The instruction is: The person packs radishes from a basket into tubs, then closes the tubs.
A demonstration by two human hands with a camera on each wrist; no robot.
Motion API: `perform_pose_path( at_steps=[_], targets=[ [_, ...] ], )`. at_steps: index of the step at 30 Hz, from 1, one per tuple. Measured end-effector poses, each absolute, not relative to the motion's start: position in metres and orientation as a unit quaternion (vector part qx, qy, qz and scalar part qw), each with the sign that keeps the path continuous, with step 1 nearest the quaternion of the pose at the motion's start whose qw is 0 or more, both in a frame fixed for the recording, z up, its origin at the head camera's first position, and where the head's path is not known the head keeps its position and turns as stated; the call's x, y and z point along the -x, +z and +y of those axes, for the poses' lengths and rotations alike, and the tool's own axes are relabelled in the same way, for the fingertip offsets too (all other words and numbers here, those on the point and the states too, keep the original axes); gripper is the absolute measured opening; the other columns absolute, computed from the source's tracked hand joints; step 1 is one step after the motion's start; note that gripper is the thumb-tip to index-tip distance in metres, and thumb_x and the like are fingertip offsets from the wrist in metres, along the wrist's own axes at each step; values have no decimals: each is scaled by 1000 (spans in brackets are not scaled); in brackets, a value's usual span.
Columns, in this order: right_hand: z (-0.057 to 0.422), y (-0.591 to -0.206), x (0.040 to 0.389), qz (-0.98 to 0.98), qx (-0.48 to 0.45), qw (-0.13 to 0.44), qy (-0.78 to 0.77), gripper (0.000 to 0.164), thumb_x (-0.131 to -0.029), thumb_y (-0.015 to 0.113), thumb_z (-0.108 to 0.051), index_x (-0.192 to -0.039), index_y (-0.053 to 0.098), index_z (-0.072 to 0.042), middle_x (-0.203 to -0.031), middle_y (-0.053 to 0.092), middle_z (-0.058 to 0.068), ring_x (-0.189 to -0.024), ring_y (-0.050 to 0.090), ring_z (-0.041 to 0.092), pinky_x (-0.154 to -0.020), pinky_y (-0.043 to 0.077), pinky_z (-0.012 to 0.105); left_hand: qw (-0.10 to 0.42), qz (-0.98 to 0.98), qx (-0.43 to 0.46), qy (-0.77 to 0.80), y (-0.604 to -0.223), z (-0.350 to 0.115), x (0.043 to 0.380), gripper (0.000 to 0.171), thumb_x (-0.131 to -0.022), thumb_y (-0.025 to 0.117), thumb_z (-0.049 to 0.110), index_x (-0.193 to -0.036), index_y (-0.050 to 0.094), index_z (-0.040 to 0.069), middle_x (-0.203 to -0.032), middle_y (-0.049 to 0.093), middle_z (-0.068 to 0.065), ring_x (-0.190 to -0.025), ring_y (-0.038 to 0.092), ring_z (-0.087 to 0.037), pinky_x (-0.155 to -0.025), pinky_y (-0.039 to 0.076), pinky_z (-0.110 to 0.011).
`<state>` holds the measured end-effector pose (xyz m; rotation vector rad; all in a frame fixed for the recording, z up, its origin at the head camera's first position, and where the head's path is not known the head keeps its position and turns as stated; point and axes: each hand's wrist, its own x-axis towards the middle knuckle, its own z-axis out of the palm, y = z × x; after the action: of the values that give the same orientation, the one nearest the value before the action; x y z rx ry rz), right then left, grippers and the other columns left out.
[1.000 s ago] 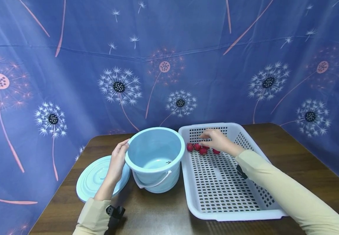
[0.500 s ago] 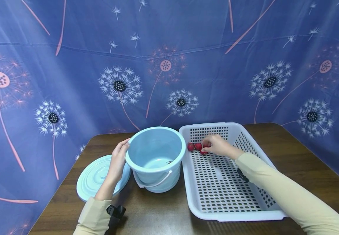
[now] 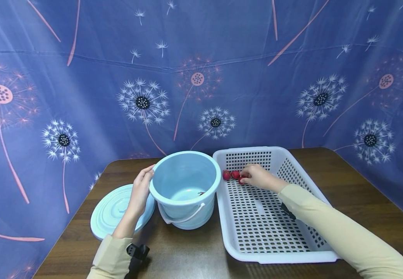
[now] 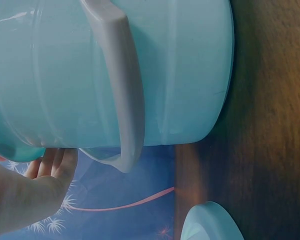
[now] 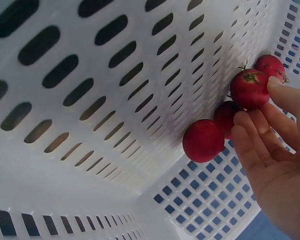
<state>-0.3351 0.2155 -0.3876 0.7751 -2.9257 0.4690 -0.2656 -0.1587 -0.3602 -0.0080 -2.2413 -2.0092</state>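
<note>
My left hand (image 3: 140, 190) holds the left rim of a light blue bucket (image 3: 184, 211); in the left wrist view its fingers (image 4: 55, 162) lie against the outer wall below the rim. Inside the white perforated basket (image 3: 264, 257), my right hand (image 3: 261, 177) is at a small group of red tomatoes. Close up, its thumb and fingers pinch one tomato (image 5: 249, 89) with a green stem end. Other tomatoes (image 5: 203, 140) lie beside and behind it, partly covered. Something small, reddish and dark (image 3: 201, 193) shows at the bucket's bottom, mostly hidden by the near wall.
A round light blue lid (image 3: 109, 213) lies on the wooden table (image 3: 184, 252) left of the bucket. The bucket's pale handle (image 3: 187, 217) hangs down in front. Basket and bucket stand close together. Behind the table hangs a blue dandelion-patterned cloth (image 3: 257, 97).
My right hand has lowered onto the tomatoes in the basket, and its fingers have closed around one. The left hand stays at the bucket rim.
</note>
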Motion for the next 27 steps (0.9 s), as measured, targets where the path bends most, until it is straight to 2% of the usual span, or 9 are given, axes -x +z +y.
perform_pose_path(
  at_steps=[7,14,21,27],
  targets=[
    [217,-389,336,-962,-225,18,156,21,-81,72,-16,-97,71,-2,-89,62,7,-76,53,16,-67,47,31,65,-744,0,-665,-360,-158,266,45,-100,37,27,-138,40,4,-142,41,-14,-130,40,-27,-106,32,-43],
    [216,-390,338,-963,-207,1,172,19,-75,76,-13,-91,70,-4,-86,64,5,-75,56,14,-67,49,31,63,-741,1,-669,-361,-158,265,44,-100,36,27,-138,40,4,-143,41,-13,-129,40,-26,-106,32,-43],
    [216,-389,337,-966,-177,-16,187,27,-68,81,-13,-87,64,-4,-81,64,4,-72,55,14,-67,47,31,65,-743,4,-667,-361,-158,265,44,-100,37,27,-138,40,5,-143,41,-13,-131,39,-26,-107,31,-43],
    [215,-387,336,-969,-166,-33,180,33,-68,81,-14,-95,67,-1,-82,65,5,-74,57,14,-69,49,31,68,-743,3,-666,-360,-158,265,44,-100,37,27,-137,41,4,-142,42,-14,-131,39,-27,-107,31,-43]
  ],
)
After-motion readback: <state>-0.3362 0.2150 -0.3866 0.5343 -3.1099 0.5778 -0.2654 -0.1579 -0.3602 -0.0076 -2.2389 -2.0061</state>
